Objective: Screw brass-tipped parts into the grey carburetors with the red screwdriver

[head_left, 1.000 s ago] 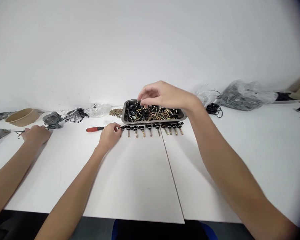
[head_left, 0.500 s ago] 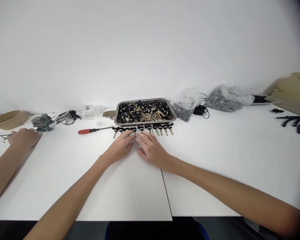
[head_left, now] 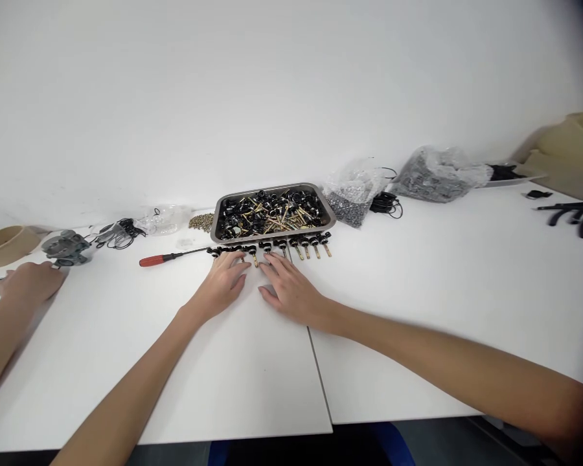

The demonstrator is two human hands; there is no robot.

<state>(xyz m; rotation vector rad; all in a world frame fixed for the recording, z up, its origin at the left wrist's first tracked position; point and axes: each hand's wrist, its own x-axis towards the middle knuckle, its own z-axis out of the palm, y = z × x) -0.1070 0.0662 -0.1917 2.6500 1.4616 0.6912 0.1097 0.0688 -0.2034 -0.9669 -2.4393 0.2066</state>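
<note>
The left hand (head_left: 221, 285) is held unclenched, thumb apart from the loosely bent fingers, and is laid over the left part of a row of black-headed pins (head_left: 253, 249). The right hand (head_left: 291, 288) is likewise relaxed, with its fingertips placed at the middle of the row; exact fingertip contact cannot be told. The row is set out parallel to the back edge of the bench (head_left: 252, 375), just in front of a metal tray (head_left: 276, 235) filled with similar parts. Toward the left edge, a red-handled screwdriver (head_left: 153, 260) is pointed at the row's left end; behind it, small brass-coloured pieces (head_left: 201, 222) are heaped. A bag of small grey parts (head_left: 350, 206) is placed right of the tray, near the back edge. Farther left, a grey metal housing (head_left: 67, 247) is seen beside a co-worker's hand (head_left: 32, 283).
</note>
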